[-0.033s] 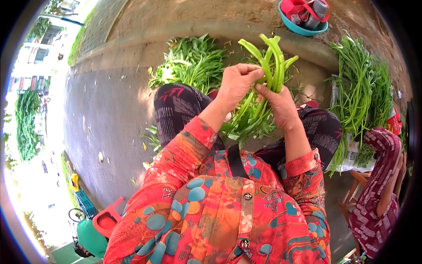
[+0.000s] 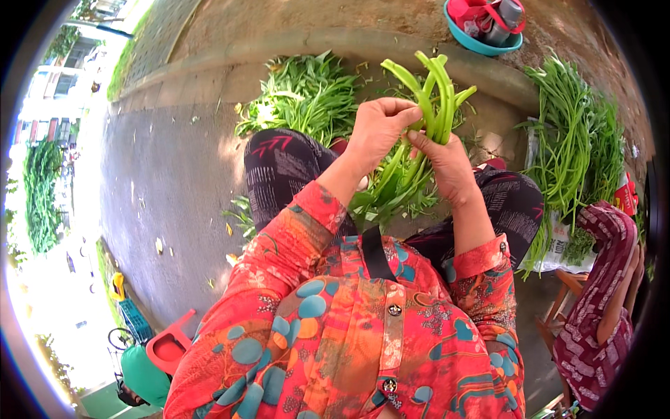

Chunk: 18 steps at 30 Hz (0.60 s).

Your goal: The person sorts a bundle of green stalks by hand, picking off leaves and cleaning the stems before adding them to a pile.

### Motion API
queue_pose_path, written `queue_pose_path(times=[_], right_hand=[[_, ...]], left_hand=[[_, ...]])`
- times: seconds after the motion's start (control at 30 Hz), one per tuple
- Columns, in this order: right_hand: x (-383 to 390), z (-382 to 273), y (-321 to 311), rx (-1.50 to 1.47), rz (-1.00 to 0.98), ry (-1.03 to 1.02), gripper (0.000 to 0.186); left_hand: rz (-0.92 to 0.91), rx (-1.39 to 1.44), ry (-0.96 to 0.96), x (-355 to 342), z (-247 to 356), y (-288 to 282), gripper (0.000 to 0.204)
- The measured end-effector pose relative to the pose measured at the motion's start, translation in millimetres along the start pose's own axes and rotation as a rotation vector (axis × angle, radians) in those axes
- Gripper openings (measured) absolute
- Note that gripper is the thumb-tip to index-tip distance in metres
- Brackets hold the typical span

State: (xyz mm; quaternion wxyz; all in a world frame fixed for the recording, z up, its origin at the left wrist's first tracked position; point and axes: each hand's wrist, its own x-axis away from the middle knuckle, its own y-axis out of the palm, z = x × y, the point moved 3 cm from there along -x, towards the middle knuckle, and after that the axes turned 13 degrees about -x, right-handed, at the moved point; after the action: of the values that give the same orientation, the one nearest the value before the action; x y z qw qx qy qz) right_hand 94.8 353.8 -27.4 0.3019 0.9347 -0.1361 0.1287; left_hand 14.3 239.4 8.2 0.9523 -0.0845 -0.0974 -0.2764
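My right hand [image 2: 450, 167] is closed around a bunch of water spinach [image 2: 440, 115], its thumb lying across the stems. The thick, pale green stem ends fan out above the fist, and the leafy part [image 2: 394, 185] hangs below, between my knees. Thumb and forefinger of my left hand [image 2: 380, 133] pinch one stem on the bunch's left side. Both hands are close together, at about the same height. Beyond my left knee lies a heap of loose long-leaved greens [image 2: 307, 94] on the ground.
At the right, a long pile of greens [image 2: 572, 140] rests partly on a white printed sack [image 2: 558, 244]. A turquoise basin [image 2: 481, 45] holds a flask and red items. Another person in maroon patterned clothes [image 2: 586, 335] sits at the lower right. A red plastic stool [image 2: 169, 346] stands lower left.
The bunch's stem tops have shifted very slightly to the right. My two hands keep almost the same place and grip.
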Motion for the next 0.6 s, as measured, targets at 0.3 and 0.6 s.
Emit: queue_pose_path(times=[0.3,0.6], right_hand=[[-8.4,-15.2,-3.8,-0.023,-0.109,-0.069,0.021],[-13.0,-4.4,2.2,0.122,-0.063,-0.198,0.023]], left_hand=[[-0.218,-0.128,0.163,-12.8,4.7,-7.7,0.043],[-0.146,-0.199,0.207,-6.0,2.5,18.4,0.073]])
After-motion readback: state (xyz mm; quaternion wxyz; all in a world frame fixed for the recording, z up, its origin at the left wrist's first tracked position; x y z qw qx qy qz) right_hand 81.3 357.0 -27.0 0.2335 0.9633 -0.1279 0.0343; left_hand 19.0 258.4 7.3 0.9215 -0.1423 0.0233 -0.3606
